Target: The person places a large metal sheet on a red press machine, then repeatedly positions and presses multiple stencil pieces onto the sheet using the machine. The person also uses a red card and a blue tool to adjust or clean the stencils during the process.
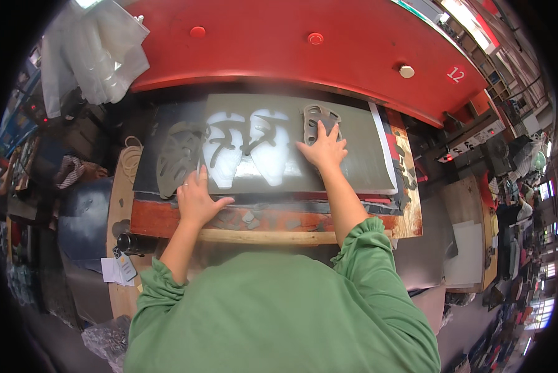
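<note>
A grey-green sheet (360, 165) lies on the work table, with a white layer showing along its right edge. My right hand (325, 151) is spread open, its fingertips on a small, brownish, frame-like cutting die (314, 114) on the sheet's upper right. Towards the sheet's front left edge, my left hand (196, 202) rests with fingers apart, beside a dark grey slitted shape (174, 163). Between my hands are two bright white shapes with curved dark slits, one on the left (223, 163) and one on the right (270, 163). Whether these are openings or pieces, I cannot tell.
A wide red machine beam (254, 46) spans the far side, above the table. Scraps lie along the table's wooden front edge (273, 237). Clear plastic sheeting (96, 56) hangs at upper left. A phone (125, 264) and a cord coil (130, 158) are left.
</note>
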### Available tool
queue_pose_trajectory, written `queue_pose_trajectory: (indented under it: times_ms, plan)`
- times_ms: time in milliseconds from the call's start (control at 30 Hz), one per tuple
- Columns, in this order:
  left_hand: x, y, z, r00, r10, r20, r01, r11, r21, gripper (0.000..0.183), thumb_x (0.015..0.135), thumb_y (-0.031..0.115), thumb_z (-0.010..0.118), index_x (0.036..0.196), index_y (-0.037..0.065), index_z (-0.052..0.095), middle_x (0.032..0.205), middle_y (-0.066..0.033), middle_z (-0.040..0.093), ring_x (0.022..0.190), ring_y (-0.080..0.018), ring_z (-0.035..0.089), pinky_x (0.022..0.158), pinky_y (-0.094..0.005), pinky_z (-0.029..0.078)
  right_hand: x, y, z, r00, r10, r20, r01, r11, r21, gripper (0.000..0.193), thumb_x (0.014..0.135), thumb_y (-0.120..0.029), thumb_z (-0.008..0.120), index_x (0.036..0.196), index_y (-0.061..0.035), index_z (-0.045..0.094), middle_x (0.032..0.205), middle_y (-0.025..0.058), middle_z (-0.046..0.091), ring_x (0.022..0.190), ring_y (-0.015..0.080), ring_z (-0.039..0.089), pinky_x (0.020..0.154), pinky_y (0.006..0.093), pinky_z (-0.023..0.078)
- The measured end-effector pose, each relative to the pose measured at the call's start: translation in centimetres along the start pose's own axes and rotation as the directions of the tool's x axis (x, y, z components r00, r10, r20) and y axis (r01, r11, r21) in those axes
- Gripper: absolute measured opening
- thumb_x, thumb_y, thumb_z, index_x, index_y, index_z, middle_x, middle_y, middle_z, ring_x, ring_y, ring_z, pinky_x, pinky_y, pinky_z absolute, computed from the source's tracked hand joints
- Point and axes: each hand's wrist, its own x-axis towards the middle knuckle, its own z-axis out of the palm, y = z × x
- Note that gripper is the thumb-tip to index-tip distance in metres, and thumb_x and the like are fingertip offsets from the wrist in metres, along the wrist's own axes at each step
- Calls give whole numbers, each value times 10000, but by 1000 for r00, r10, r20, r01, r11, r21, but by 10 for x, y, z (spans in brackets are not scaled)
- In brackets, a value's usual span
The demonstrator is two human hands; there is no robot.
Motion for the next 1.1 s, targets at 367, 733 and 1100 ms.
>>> queue_pose_trajectory:
  times_ms: [367,733,1100]
  plan:
    - [15,-3,15,996,-70,52,69,998,13,953,751,582,735,1449,18,417,1337,-243,493,1136,-398,541,942,-462,424,37,43,-23,993,-31,-111,90,809,581,975,605,-361,824,1482,-190,433,1544,156,342,1376,313,419,1100,428,386]
    - [79,110,-17,941,317,-119,-338,898,-280,516,733,244,788,1169,31,613,1139,-205,577,1030,-378,580,880,-475,461,23,53,-30,966,-31,-257,174,812,557,933,556,-310,851,1391,-54,525,1371,215,472,1295,321,472,1085,394,400]
    - [242,187,159,942,321,-98,-335,890,-310,219,841,131,588,1031,49,658,1070,-199,641,1023,-375,611,886,-461,496,26,70,-34,983,22,-185,78,852,518,928,558,-318,851,1411,-149,526,1411,189,436,1292,323,488,1068,407,416]
